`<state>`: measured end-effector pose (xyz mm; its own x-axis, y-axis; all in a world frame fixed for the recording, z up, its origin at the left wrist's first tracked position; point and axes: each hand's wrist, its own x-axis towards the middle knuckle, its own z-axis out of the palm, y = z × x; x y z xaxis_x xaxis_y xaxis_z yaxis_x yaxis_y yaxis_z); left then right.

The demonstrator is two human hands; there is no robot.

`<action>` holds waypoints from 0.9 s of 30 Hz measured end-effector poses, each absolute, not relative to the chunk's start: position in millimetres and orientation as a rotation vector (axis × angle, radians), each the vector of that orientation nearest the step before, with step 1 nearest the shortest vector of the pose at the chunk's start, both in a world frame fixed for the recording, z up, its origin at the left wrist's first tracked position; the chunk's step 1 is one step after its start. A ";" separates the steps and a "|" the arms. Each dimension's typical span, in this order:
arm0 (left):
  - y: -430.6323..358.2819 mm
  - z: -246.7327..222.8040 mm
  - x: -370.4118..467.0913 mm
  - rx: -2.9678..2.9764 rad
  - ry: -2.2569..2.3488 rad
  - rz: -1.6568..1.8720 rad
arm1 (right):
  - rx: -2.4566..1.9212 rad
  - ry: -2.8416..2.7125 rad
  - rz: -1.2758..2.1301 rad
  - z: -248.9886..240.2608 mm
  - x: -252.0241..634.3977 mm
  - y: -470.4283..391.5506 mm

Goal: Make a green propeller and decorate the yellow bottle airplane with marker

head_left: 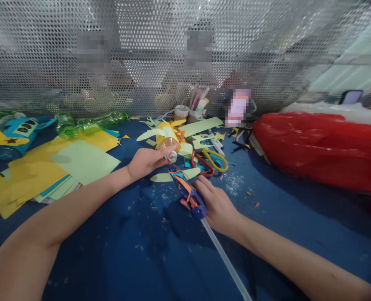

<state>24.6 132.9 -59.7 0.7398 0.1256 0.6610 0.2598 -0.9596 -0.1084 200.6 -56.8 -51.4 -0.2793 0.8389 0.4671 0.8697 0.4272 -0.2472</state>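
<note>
My left hand (145,162) is closed around the neck end of a clear plastic bottle (166,144) wrapped in yellow paper, with pale green paper wings on it. The bottle's cap end (171,156) points toward me. In my right hand (217,202) is a blue and orange hot glue gun (190,195), with a long glue stick (226,256) coming out of its back. The gun's nozzle is close to the cap; whether they touch I cannot tell. A pale green paper strip with rounded ends (162,177) lies on the table behind the gun.
Scissors with red and yellow handles (215,161) lie among paper scraps. Coloured paper sheets (85,161), green bottles (102,121) and a blue bottle craft (19,129) are at left. A red plastic bag (323,146) sits at right. A perforated metal screen (160,54) stands behind.
</note>
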 end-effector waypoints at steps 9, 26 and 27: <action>133.8 -60.3 24.8 -2.752 -0.350 -0.962 | -1.462 -2.142 -0.061 -50.7 200.7 -55.8; 134.7 -61.0 24.6 -2.750 -0.365 -0.913 | -1.463 -2.162 -0.068 -51.0 201.5 -57.5; 134.8 -61.1 24.6 -2.752 -0.373 -0.906 | -1.466 -2.160 -0.066 -50.8 201.4 -57.5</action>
<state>24.6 134.8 -61.1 0.7776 0.1700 0.6053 0.3059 -0.9434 -0.1280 201.4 -57.5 -50.8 -0.2756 0.8523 0.4446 0.8779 0.4115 -0.2447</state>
